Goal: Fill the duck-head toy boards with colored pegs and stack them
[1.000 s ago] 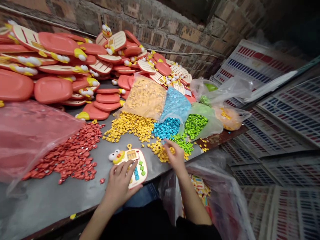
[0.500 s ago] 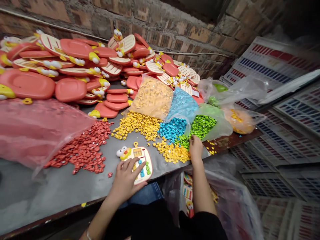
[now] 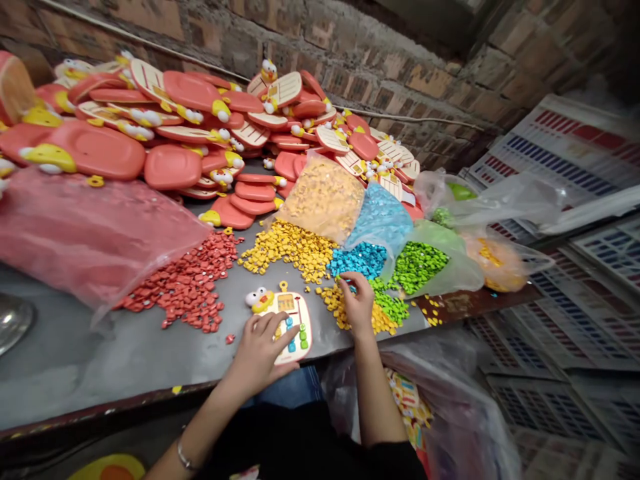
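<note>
My left hand (image 3: 263,347) lies over a cream duck-faced toy panel (image 3: 303,307) near the table's front edge, gripping it with fingers across its face. Blue and green buttons sit in its right-hand columns; my fingers hide part of the left side. My right hand (image 3: 356,300) is raised over the yellow button pile (image 3: 334,303), thumb and forefinger pinched. A small green button (image 3: 339,277) shows at those fingertips. Beside that hand are loose green buttons (image 3: 393,303) and a heap of blue buttons (image 3: 361,259).
Red-backed duck toys (image 3: 193,93) are stacked along the brick wall. Red buttons (image 3: 185,287) spill from a pink bag (image 3: 100,233). Bags of yellow (image 3: 323,197), blue (image 3: 383,217) and green pieces line the back. A plastic-lined container (image 3: 450,400) stands below the table edge.
My right hand has moved left from the green pile to above the yellow buttons, a green button now showing at its fingertips. My left hand stays on the panel. The view has shifted slightly.
</note>
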{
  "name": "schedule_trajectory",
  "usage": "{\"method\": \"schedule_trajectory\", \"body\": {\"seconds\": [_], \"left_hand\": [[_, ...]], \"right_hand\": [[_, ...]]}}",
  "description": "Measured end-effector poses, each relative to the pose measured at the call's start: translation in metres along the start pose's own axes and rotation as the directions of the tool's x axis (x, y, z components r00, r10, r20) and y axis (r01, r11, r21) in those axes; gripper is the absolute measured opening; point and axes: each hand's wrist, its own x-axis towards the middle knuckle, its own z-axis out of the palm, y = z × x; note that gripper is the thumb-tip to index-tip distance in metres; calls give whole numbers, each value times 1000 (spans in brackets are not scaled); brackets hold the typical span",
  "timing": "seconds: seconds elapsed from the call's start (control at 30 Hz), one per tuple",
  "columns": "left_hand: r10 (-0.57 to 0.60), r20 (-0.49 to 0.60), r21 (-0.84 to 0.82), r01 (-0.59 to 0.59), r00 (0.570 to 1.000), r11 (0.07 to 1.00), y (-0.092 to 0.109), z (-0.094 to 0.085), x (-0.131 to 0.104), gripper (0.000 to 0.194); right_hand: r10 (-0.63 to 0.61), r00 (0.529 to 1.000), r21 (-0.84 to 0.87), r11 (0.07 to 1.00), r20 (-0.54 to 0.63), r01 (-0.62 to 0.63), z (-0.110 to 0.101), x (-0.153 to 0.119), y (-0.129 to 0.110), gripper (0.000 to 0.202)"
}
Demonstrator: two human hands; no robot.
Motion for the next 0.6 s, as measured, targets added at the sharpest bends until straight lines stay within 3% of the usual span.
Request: {"method": "schedule_trajectory", "body": {"seconds": [0.13,0.23,0.33,0.47,0.6], "left_hand": [[-27,3,-19,27,1000,999,0,3,-1,57],[-34,2,-28,34,999,999,-1,5,-2,59],[-36,2,-35,36,999,999,-2,7,-2,61],[-39,-3,-31,39,999,999,-1,7,-2,63],[-31,-12,-34,30,999,999,-1,8,-2,64]], "right_hand": [[191,981,174,968,-25,-183,2,5,16,15],[175,985,191,967,-7,-171,2,-1,11,12],[38,991,149,987,126,-56,13,-14,-11,8],[-196,905,4,978,377,211,41,-27,-34,11],[-273,852,-163,912,447,377,52,-34,-37,16]]}}
